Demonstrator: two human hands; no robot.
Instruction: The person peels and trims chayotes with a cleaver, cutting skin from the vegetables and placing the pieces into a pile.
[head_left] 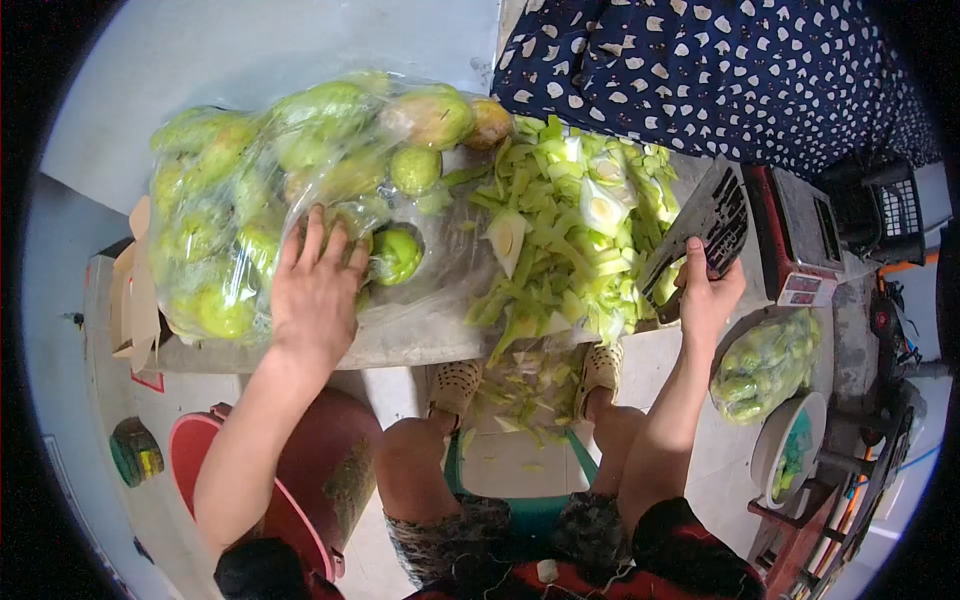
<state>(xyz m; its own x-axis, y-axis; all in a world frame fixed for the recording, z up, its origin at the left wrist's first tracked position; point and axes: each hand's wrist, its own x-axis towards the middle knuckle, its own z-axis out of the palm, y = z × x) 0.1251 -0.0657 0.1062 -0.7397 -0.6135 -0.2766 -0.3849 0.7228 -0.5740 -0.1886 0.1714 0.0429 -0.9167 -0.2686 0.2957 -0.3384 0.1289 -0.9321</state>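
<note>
The left hand (320,280) is at the left of the middle of the frame, laid palm down on the clear bag (230,200) of green fruits. Its fingers are stretched and a little apart, and they press on the plastic without closing around a fruit. Just beside the fingertips, to the right, is one green fruit (396,257); whether plastic covers it, one cannot tell. The bag fills the upper left part of the table (410,345).

The right hand (708,292), right of the middle, is gripping a wide dark blade (708,215), with the fingers bent around its lower part. The blade is tilted, and its far end points to the upper right, near the red scale (795,235).

Between the two hands lies a heap of green peels (560,230). More peels are on the floor at the bottom centre. A red bucket (330,450) is at the lower left, and a second bag (768,365) of green fruits is at the right.
</note>
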